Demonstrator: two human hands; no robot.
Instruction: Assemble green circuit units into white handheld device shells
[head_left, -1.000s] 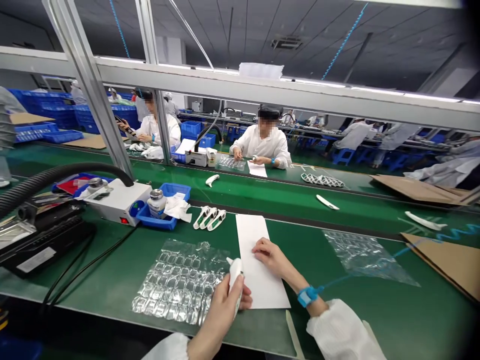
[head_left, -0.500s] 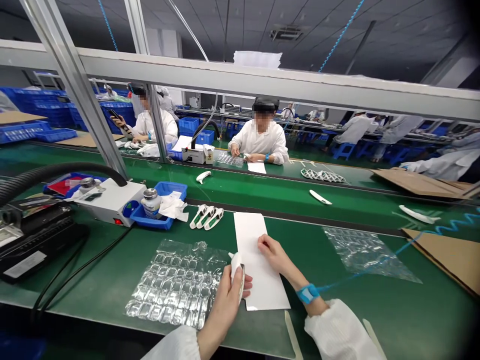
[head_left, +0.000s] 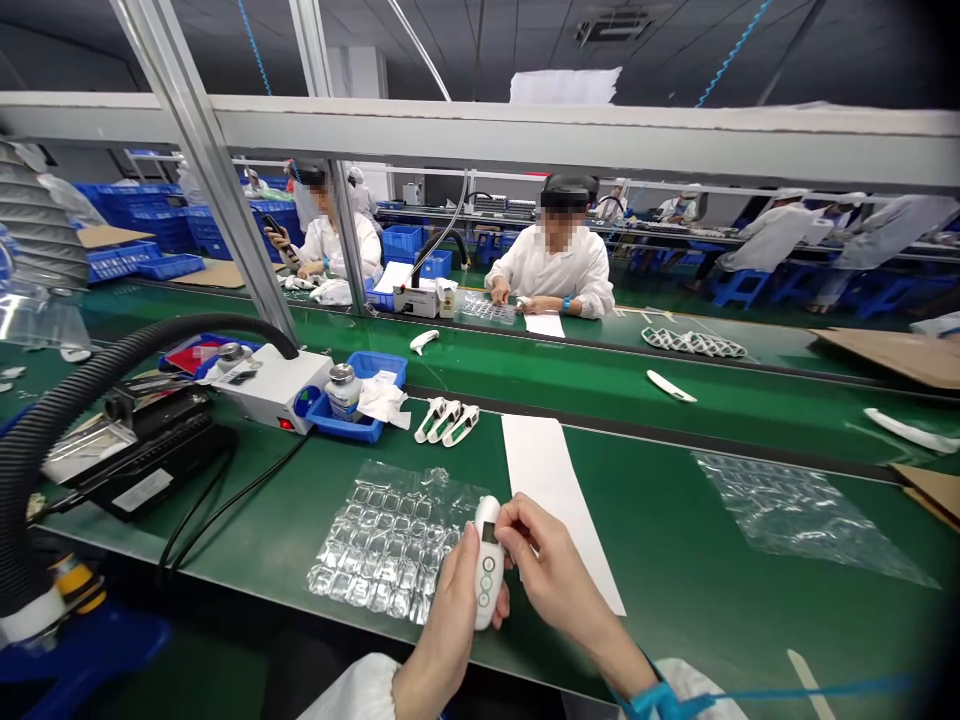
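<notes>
My left hand [head_left: 455, 610] is closed around a white handheld device [head_left: 488, 582], held upright with a small dark screen and three round buttons facing me. The fingers of my right hand [head_left: 551, 565] are pinched at the device's upper right edge, beside the screen. Whatever may be between those fingertips is too small to make out. Under and behind my hands lies a strip of white paper [head_left: 551, 480]. A clear plastic sheet of small square pockets [head_left: 390, 540] is just left of the device. Three open white housings with green boards [head_left: 448, 422] lie beyond it.
At the left stand a white box with a red switch [head_left: 281, 390], a blue tray [head_left: 352, 425] with a jar and tissues, and a black hose [head_left: 97, 385]. Another plastic sheet [head_left: 802, 515] lies right. White parts [head_left: 671, 386] rest on the green belt. A co-worker [head_left: 555, 262] sits opposite.
My left hand has turned the device so its screen and buttons face me. My right hand has come from above the paper to the device's upper edge. The view has shifted left.
</notes>
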